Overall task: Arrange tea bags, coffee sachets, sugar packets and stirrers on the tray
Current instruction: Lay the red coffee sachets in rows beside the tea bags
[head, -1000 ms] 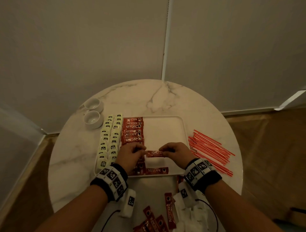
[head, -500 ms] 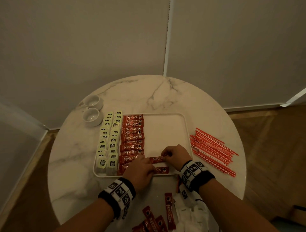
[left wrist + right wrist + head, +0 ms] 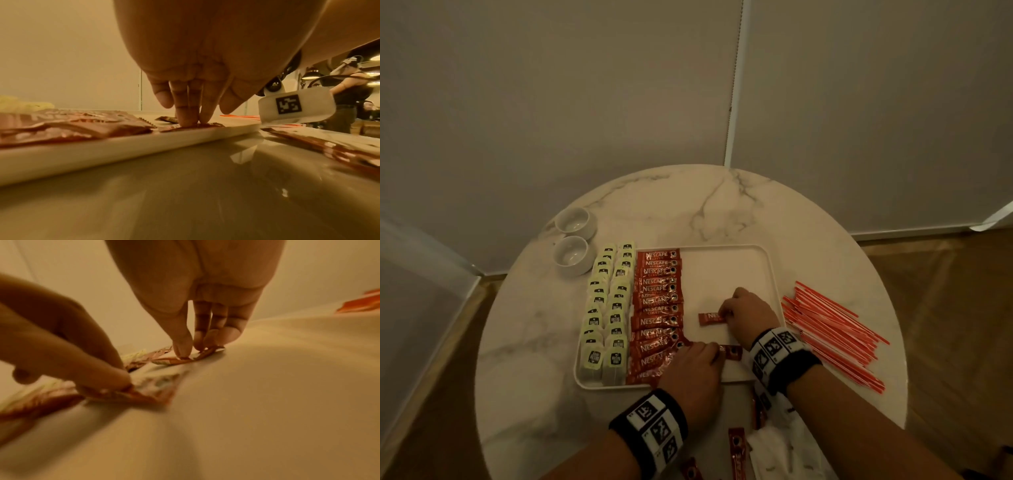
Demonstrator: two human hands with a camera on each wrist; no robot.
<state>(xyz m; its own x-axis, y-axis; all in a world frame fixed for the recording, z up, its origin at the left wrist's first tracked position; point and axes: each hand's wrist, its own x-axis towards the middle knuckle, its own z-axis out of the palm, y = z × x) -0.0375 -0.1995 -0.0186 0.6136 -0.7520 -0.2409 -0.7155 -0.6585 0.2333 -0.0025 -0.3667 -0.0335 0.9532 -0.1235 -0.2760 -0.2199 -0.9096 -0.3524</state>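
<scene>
A white tray [image 3: 726,274] holds two columns of pale green tea bags [image 3: 609,308] and a column of red coffee sachets [image 3: 657,301]. My right hand [image 3: 724,313] pinches one end of a loose coffee sachet [image 3: 709,318] on the tray's bare middle. In the right wrist view the thumb and fingertips [image 3: 182,350] meet on that sachet [image 3: 174,361]. My left hand [image 3: 714,353] presses straight fingers [image 3: 185,118] down on another sachet [image 3: 732,351] near the tray's front rim [image 3: 123,146]. Red stirrers [image 3: 832,325] lie on the table to the right of the tray.
Two small white cups [image 3: 571,255] stand left of the tray's far corner. More loose sachets [image 3: 736,448] and white packets [image 3: 774,452] lie at the near edge of the round marble table [image 3: 722,205]. A wall stands close behind it.
One second ago both hands held one sachet between them. The left hand has let go and dropped onto the front sachet, while the right hand keeps its sachet over the tray's middle.
</scene>
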